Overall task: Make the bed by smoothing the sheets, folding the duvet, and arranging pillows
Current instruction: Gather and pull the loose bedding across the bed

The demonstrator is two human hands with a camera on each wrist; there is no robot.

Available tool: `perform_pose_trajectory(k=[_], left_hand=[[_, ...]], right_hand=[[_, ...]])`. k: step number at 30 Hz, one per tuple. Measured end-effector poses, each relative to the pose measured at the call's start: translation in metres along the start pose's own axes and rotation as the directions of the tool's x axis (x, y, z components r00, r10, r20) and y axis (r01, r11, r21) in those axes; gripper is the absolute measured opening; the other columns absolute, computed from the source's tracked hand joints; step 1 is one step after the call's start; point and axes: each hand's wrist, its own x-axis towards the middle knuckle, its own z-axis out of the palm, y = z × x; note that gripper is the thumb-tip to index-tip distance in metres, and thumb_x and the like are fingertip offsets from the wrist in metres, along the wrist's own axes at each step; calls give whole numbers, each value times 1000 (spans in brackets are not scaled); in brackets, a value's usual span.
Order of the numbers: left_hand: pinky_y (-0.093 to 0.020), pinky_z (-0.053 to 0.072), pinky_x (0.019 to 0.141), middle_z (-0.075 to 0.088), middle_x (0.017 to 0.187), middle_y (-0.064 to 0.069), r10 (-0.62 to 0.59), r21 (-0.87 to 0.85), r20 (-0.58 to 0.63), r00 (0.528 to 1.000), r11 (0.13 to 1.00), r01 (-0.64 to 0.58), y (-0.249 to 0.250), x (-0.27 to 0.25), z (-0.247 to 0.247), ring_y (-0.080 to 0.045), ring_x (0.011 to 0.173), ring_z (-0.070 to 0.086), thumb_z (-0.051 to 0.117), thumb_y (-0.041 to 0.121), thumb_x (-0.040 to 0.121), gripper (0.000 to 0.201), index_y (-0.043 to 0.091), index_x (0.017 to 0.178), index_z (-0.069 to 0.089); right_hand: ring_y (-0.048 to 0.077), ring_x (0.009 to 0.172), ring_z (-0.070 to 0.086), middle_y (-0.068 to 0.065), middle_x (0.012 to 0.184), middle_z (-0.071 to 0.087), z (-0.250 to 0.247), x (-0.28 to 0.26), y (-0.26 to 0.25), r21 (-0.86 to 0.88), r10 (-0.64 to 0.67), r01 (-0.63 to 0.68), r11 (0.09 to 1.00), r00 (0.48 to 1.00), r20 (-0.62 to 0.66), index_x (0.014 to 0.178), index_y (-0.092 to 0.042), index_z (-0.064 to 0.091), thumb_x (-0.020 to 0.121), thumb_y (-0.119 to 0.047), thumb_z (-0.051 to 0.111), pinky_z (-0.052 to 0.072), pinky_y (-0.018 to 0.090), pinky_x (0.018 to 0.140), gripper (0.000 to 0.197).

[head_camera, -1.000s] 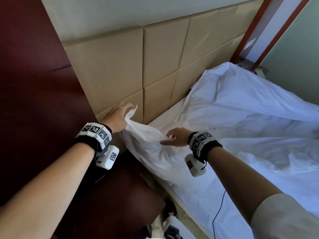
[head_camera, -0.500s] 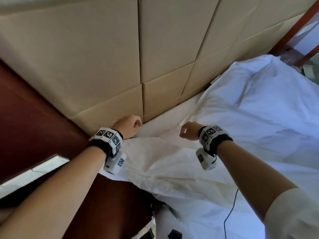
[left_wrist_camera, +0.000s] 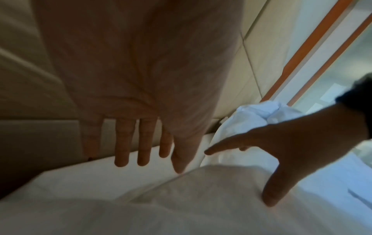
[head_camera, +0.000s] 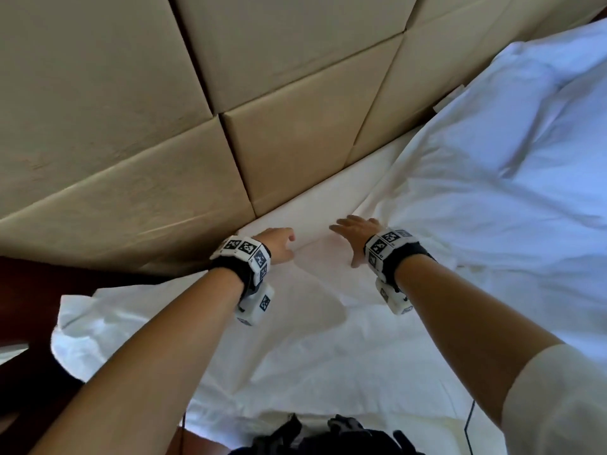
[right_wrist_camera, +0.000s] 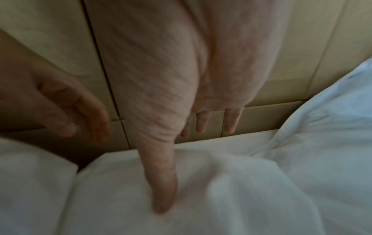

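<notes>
my left hand [head_camera: 279, 244] released, fingers straight, over the sheet [head_camera: 312, 211] at 12 o'clock by the headboard [head_camera: 289, 142] | my right hand [head_camera: 356, 233] released, splayed, thumb on the duvet [head_camera: 492, 192] edge | duvet bunched from 1 to 3 o'clock

A padded headboard [head_camera: 138, 133] of beige square panels, split by dark seams, fills the wall at the head of the bed. Dark reddish-brown wood panelling [head_camera: 29, 290] adjoins it at the lower left. A thin black cable [head_camera: 468, 425] trails near the bottom right edge, and a dark, bunched object [head_camera: 328, 436], too cut off to identify, sits at the bottom centre. From the left wrist camera, an orange-brown wooden frame [left_wrist_camera: 314, 47] runs diagonally beside pale glass-like panels.
</notes>
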Motion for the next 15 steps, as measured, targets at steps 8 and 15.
perform_pose_trajectory(k=[8,15], left_hand=[[-43,42,102,48,141,-11,-29,13,125,992,1000,27,-11,54,58,-33,126,50,73,57,73,93,19,145,28],[-36,43,85,64,113,-7,-62,54,6,998,997,62,-6,33,43,-31,103,62,71,53,72,54,18,112,59]], right_hand=[[30,136,43,7,152,38,42,51,-12,16,-34,33,999,995,92,156,-32,-2,61,-31,92,37,48,108,133],[29,110,62,4,110,66,19,12,-28,41,70,-67,997,995,-73,113,-23,66,80,-17,63,49,53,95,33]])
